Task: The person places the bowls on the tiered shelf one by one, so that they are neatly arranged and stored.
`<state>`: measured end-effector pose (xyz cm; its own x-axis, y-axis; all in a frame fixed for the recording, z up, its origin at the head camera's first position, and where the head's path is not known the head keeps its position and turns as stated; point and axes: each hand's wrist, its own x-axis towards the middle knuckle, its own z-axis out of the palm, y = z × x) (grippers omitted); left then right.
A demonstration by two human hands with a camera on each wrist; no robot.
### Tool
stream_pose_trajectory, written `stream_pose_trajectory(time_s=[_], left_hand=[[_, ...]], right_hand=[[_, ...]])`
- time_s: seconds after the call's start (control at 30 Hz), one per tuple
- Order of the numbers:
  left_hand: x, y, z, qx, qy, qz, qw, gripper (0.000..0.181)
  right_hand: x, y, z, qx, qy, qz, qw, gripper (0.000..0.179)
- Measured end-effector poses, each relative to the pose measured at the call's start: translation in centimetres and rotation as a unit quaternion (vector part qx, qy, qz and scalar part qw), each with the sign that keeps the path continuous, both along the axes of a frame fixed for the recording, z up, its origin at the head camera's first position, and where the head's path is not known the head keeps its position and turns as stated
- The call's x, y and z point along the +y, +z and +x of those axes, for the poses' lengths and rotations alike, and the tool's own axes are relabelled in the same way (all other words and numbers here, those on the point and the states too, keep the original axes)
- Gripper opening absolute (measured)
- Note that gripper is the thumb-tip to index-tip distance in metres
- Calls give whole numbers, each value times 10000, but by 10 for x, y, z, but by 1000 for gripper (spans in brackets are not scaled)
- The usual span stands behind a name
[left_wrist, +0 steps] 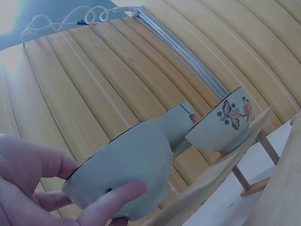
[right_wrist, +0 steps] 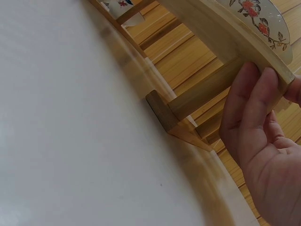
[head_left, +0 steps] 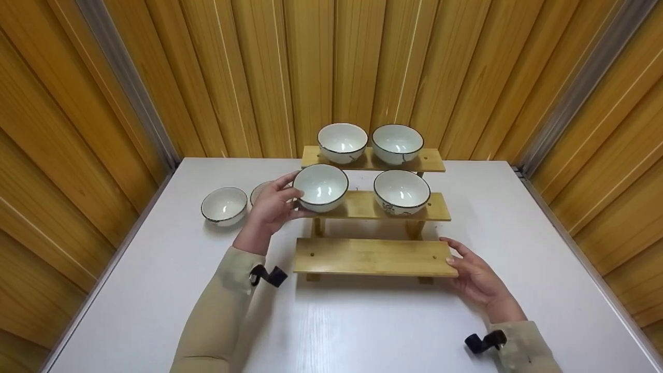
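My left hand [head_left: 272, 204] holds a white, dark-rimmed bowl [head_left: 321, 187] by its left side at the left end of the middle shelf. In the left wrist view, a finger lies beneath the pale bowl [left_wrist: 122, 165] and others are at its rim; whether its foot touches the shelf I cannot tell. My right hand [head_left: 479, 280] grips the right end of the lowest board of a three-step wooden stand [head_left: 375, 257]. The right wrist view has the fingers [right_wrist: 251, 108] under that board, beside a leg. Another bowl [head_left: 402, 192] sits at the middle shelf's right.
Two bowls [head_left: 343, 142] [head_left: 398, 144] stand side by side on the top shelf. On the white table [head_left: 155, 290], left of the stand, are a bowl [head_left: 224, 206] and another bowl [head_left: 258, 191] partly hidden behind my left hand. Wood-look panels [head_left: 357, 67] enclose the table's back and sides.
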<state>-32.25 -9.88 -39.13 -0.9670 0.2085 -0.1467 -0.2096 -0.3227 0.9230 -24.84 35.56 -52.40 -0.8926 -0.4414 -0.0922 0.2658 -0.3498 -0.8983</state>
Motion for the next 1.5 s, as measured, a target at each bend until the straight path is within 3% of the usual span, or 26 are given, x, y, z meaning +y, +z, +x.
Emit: stream_pose_trajectory(time_s=[0.37,0.7,1.17,1.5], left_hand=[[30,-3,-9,-150,-252,-205,9994,67],[42,-3,-11,-141,-413,-319,9985,66],[43,-4,-10,-181,-626,-345,9973,64],[28,-13,-1,-181,-434,18,9989,57]], right_hand=[[-1,0,-1,82,161,-207,9996,46],[0,1,-1,40,134,-253,9996,46],[-1,1,-1,-28,109,-352,9993,46],[1,-1,-1,46,167,-321,9993,46]])
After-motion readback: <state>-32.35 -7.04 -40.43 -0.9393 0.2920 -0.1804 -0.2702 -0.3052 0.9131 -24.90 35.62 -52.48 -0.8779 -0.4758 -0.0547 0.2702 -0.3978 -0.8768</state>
